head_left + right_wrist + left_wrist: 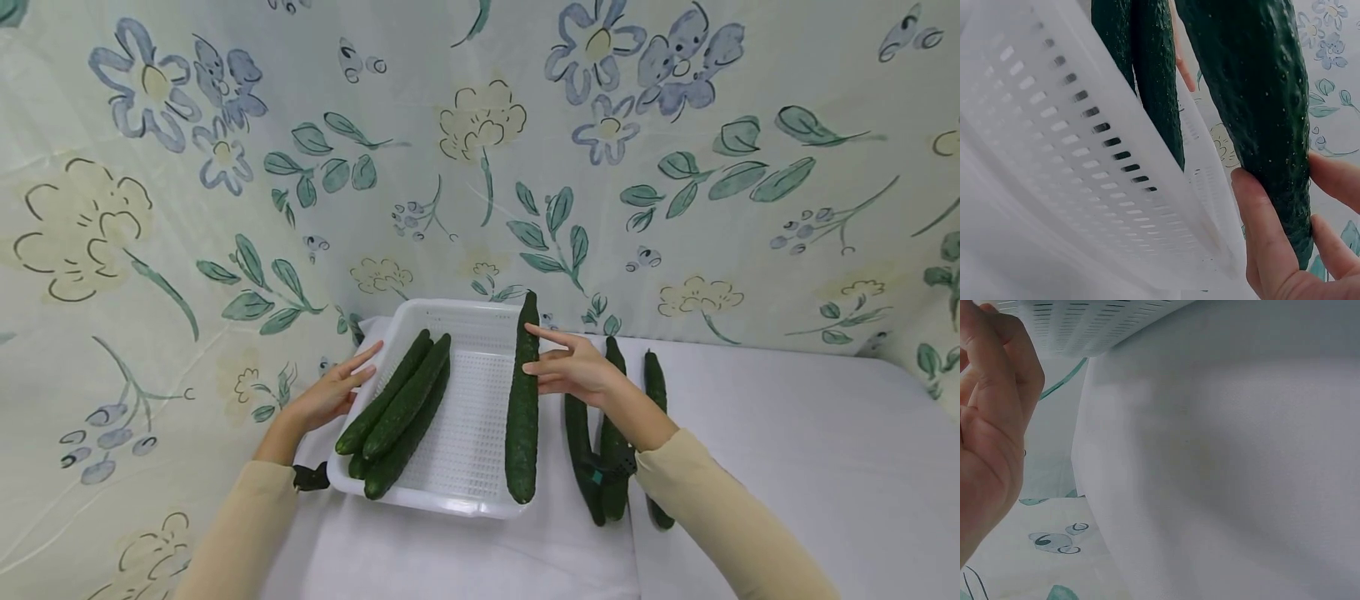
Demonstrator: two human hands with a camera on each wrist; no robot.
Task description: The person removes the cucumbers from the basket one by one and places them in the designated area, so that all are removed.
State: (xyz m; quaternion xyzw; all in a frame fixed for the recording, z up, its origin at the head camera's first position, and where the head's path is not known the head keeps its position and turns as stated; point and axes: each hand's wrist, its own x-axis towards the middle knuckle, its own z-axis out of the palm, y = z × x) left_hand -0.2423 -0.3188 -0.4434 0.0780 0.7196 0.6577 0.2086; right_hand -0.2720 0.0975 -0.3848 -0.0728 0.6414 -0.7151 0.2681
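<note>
Over the right wall of the white basket [420, 497], the right hand [572, 368] holds a long cucumber [522, 408], fingers and thumb curled round its far half; it lies across the rim, not yet inside. Step in hand, as judged: loading. Next move calls for shifting it leftward onto the bare mesh beside three stacked cucumbers [397, 415]. Left hand [330, 396] steadies the basket's left rim, fingers fairly straight; whether it grips is unclear. Three spare cucumbers [611, 450] lie just right, on the table [787, 450].
</note>
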